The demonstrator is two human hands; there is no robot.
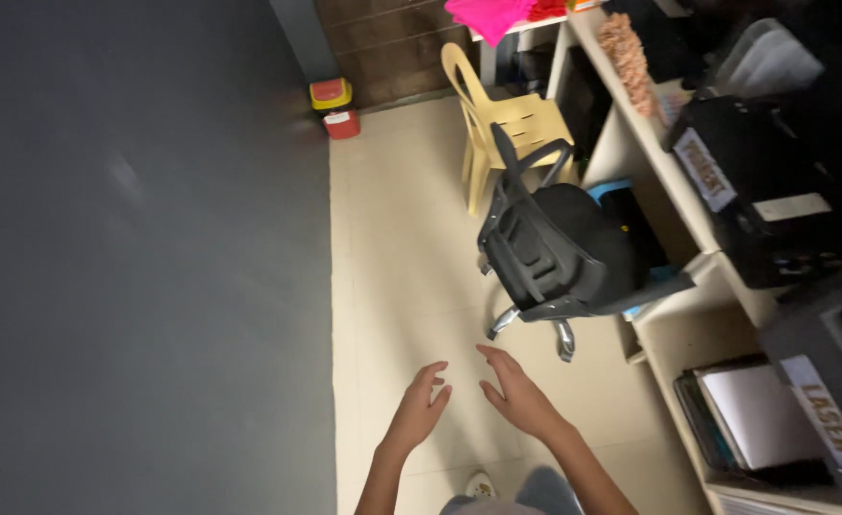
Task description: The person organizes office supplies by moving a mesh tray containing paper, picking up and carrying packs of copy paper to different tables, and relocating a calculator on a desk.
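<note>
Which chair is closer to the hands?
The black office chair on wheels; the yellow plastic chair stands farther off, behind it.

Your hands had open tiled floor (392, 248) ahead, between the dark wall (144, 257) at left and the black office chair (554, 253) at right. Farther off, a yellow plastic chair (507, 119) and the desk shelving (674, 329) blocked the right side.

A small office or print room: a black swivel chair (556, 257) on a tiled floor (392, 238), a long shelved desk (631, 143) on the right carrying black printers (764, 191), stacked paper (755, 415) below, and a yellow plastic chair (507, 114) at the far end
</note>
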